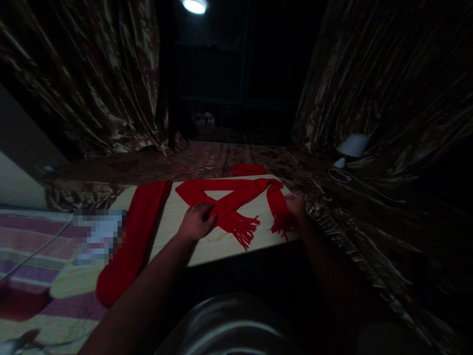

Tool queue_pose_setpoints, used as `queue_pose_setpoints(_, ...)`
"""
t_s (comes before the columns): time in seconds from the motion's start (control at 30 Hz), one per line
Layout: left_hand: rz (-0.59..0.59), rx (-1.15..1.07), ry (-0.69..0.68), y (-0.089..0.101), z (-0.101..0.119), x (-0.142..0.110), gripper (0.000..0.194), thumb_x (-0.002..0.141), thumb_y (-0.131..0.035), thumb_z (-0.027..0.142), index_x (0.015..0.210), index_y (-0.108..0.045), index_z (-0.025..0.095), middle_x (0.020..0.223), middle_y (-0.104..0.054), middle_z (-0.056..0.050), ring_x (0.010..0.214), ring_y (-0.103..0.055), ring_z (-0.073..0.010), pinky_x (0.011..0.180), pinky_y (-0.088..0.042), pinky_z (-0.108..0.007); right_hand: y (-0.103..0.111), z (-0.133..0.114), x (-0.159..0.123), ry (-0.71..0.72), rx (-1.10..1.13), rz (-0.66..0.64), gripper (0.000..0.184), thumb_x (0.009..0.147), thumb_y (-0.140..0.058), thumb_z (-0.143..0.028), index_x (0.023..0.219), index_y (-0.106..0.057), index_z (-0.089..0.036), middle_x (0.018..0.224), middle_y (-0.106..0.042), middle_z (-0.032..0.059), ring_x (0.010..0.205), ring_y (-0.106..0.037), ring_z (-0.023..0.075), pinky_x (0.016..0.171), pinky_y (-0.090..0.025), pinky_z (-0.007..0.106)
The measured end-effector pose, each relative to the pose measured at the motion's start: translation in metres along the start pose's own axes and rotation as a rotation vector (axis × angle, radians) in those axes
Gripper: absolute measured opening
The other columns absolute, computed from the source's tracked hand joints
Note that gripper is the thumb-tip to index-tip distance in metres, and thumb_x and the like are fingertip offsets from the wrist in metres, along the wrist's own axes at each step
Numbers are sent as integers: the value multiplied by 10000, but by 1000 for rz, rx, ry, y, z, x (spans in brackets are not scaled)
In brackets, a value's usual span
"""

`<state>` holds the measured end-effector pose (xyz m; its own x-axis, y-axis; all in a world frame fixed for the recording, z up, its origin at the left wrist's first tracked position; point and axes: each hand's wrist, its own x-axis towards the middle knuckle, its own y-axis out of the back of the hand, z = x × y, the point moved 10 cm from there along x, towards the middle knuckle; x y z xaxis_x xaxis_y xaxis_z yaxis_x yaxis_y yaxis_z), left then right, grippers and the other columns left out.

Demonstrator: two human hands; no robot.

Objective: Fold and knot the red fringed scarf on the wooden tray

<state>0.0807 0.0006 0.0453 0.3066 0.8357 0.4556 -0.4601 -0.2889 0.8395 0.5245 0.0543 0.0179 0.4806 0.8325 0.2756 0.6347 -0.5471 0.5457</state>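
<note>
**Our pale, wood-grained, round-cornered tabletop (pixel 221 247) bears red cloth**

Across its left part we see a long, red, folded fabric piece (pixel 142 222), its near end reaching past the edge. To the right we find a narrow red fabric scarf with fringed ends (pixel 236 204), crossing itself in a loop. Far left we have a pale, blurred-out object (pixel 99 239).
</note>
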Motion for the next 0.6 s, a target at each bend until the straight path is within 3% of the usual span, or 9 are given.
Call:
queue_pose_setpoints(0.2,-7,-2,3,-2,-2,0,502,923,-500,504,1315,-667,238,1306,-692,-78,1248,-608,-287,1102,-454,-439,15,-14,-3,-44,-103,-153,77,645,-675,-249,681,-649,-187,655,-687,34,608,-623,180,597,-464,275)
queue_pose_setpoints(0.37,1,-4,16,-3,-4,0,491,919,-513,487,1306,-673,230,1310,-691,-77,1258,-601,-292,1106,-452,-452,13,-43,-30,177,-520,-241,51,743,-640,-250,752,-661,-206,776,-707,58,728,-639,195,683,-447,279)
queue_pose_setpoints(0.47,-8,0,16,-3,-4,0,497,924,-508,492,1309,-671,223,1309,-691,-80,1258,-601,-291,1103,-454,-445,5,-64,-46,369,-592,-229,185,792,-613,-281,914,-714,-186,990,-725,108,948,-652,238,877,-469,312)
queue_pose_setpoints(0.6,-12,7,3,-3,-4,0,505,926,-502,510,1305,-673,224,1304,-692,-88,1244,-609,-293,1099,-456,-448,-18,-79,-68,553,-596,-311,422,860,-589,-365,1209,-699,-153,1323,-643,156,1279,-535,286,1114,-361,373)
